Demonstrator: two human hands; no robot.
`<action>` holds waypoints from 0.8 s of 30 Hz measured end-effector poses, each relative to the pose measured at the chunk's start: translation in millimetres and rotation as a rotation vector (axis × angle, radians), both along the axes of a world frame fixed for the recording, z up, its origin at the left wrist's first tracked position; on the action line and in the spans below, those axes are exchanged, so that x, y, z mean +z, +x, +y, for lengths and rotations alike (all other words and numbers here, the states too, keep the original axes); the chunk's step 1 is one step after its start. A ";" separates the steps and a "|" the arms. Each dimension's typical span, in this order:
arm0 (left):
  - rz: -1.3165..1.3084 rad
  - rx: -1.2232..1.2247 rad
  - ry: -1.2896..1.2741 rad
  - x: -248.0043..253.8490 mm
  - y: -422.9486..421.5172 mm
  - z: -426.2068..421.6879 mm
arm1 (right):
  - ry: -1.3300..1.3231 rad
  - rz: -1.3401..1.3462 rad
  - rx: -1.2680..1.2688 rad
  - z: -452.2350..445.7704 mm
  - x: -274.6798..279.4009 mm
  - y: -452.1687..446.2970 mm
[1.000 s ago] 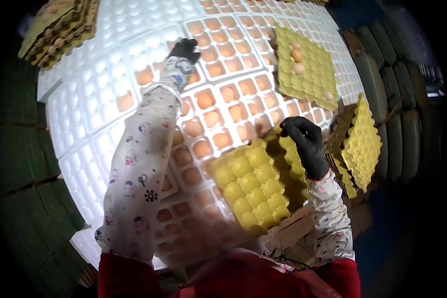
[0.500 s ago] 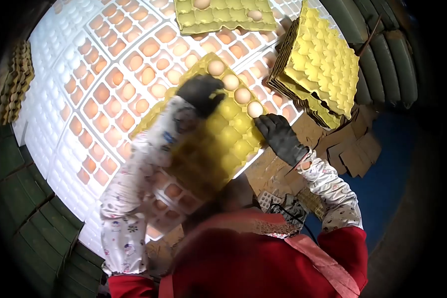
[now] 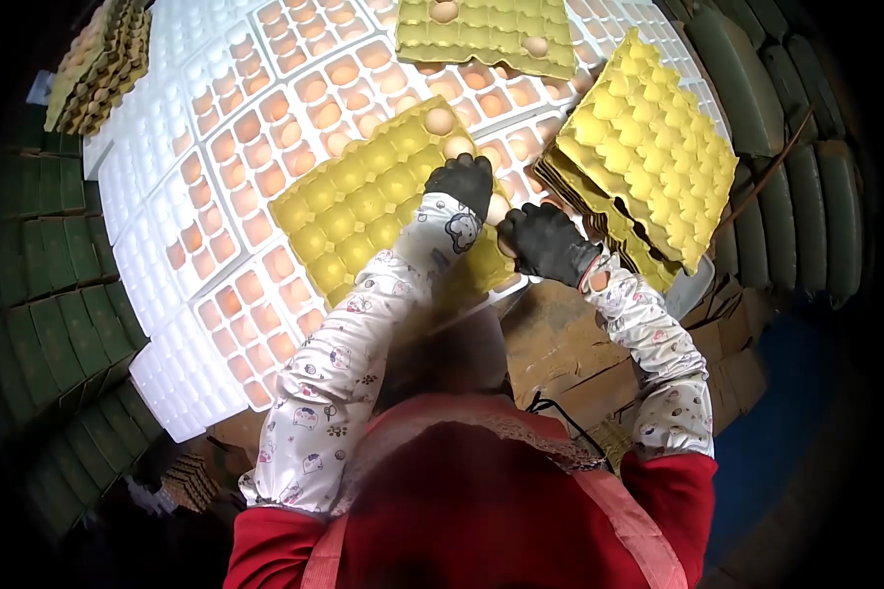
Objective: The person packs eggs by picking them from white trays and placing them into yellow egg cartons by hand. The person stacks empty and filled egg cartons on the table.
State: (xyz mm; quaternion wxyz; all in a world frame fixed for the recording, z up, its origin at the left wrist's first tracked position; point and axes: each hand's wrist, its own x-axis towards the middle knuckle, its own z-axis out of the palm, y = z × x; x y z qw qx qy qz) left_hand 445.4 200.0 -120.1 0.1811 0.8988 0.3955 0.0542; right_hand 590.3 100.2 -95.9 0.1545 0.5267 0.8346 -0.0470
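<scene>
A yellow egg tray lies tilted across the white trays of eggs, with a row of eggs along its right side. Two of them, the far egg and the one beside it, show fully or nearly so. My left hand, in a dark glove, is closed over that row; its fingertips and whatever they hold are hidden. My right hand, gloved too, is at the tray's right edge, fingers closed on a partly covered egg. Another egg shows between the hands.
White trays of brown eggs spread beneath and to the left. A stack of yellow egg trays stands at right; another yellow tray with two eggs lies at the back. Green bundles line the right side. Cardboard lies below.
My left hand has moved right, from the tray's middle onto the egg row. My right hand shifted slightly. An additional egg shows by my right fingers. The view has shifted.
</scene>
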 end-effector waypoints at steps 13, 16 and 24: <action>0.013 -0.191 -0.036 7.5 -10.4 33.8 | -0.480 1.328 -0.743 10.2 23.7 17.6; -0.489 0.145 -0.224 -2.9 -33.6 21.4 | 0.402 0.610 -0.250 11.1 -6.4 -2.7; -0.506 0.302 -0.414 -35.0 -47.0 82.5 | 0.622 -0.128 -0.248 21.8 -36.5 -37.3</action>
